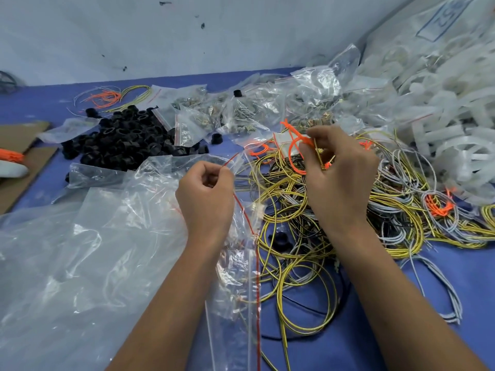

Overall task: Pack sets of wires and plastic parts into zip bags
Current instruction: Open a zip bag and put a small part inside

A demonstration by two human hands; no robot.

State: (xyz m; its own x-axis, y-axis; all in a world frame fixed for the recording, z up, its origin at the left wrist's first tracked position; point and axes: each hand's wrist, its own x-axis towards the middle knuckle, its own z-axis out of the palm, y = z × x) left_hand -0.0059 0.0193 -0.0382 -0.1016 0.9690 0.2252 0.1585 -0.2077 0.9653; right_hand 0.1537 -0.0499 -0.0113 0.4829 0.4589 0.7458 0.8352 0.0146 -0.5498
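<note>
Near the table's front edge, the left hand (205, 194) is pinching the zip bag (241, 215) mouth. Beyond, the right hand (337, 170) is gripping an orange wire (293, 145) above the wire tangle (334, 210); snagged loops risk dragging along.

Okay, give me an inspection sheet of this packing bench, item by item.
Surface: blue table, mostly covered.
Job's things: tangled yellow, grey and black wires; pile of black plastic parts; clear zip bag with a red seal line.
Clutter: small filled bags; heap of white plastic parts; loose empty bags; cardboard.
Hands: left hand pinches the zip bag's mouth; right hand pinches an orange tie and wires, fingers curled.
Cables: only the job's wires; a second small bundle at the back left.
Surroundings: pale wall with dark marks.
</note>
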